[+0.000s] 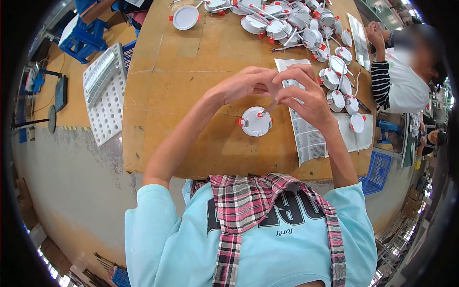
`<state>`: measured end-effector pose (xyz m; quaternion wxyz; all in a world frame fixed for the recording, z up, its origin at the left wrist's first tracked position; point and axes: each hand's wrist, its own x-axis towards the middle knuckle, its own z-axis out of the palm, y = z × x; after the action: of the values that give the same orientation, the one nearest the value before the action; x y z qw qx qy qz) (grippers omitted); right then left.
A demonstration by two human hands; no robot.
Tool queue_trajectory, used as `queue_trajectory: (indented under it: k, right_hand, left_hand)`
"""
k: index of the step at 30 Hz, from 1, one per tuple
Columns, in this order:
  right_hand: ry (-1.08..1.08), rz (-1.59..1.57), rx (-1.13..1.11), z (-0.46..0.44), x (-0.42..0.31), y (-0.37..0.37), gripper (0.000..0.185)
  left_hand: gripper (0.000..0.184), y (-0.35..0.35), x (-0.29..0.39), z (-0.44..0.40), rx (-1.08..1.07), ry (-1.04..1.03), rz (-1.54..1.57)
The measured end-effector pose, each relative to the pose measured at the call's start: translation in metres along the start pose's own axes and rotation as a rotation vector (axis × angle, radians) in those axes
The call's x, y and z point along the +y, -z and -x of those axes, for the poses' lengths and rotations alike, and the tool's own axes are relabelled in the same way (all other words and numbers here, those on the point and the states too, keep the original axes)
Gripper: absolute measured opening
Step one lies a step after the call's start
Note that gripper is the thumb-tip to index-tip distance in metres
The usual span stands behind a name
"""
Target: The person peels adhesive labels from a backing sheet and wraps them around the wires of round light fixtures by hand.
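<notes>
A round white lamp unit [256, 122] with red-tipped clips lies on the wooden table [191, 129], just below my hands. Its short cable rises from a red spot on its back toward my fingers. My left hand [251, 84] is closed, its fingertips meeting those of the other hand; what they hold is hidden. My right hand [306, 93] has its fingers curled and pinched on the lamp's cable [270, 106]. Printed paper sheets [308, 136] lie beneath and beside my right hand.
Many similar lamps [279, 28] are heaped at the back right, trailing down the right side. One more lamp [185, 17] lies at the back left. A perforated white board [105, 105] is left of the table. A person [406, 76] sits at the right; another is at the top left.
</notes>
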<state>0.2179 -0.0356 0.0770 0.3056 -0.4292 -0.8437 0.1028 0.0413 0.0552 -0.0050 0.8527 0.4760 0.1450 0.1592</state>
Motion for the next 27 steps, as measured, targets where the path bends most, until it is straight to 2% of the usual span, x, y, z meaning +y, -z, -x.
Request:
queue_trajectory:
  k: [2,8,11,17,23,27]
  right_hand:
    - [-0.018,-0.036,-0.013,0.002,0.004,0.000,0.017]
    - [-0.056,-0.059,-0.040,0.005,0.010,0.006,0.017]
    - [-0.065,-0.053,-0.058,0.005,0.011,0.007,0.017]
    - [-0.081,-0.016,-0.074,0.007,0.013,0.009,0.018]
    - [-0.206,-0.030,-0.104,0.002,0.006,0.009,0.029]
    - [-0.264,-0.028,-0.139,-0.001,0.003,0.012,0.036]
  left_hand:
    - [0.034,0.002,-0.003,-0.005,0.006,0.044,-0.124]
    - [0.025,0.003,-0.016,0.000,0.134,-0.039,-0.060]
    - [0.023,-0.006,-0.012,0.008,0.215,-0.076,-0.127]
    - [0.024,-0.011,-0.017,0.011,0.236,-0.085,-0.010]
    - [0.022,-0.007,-0.034,0.005,0.274,-0.098,-0.012]
    - [0.022,-0.008,-0.039,0.001,0.215,-0.170,0.120]
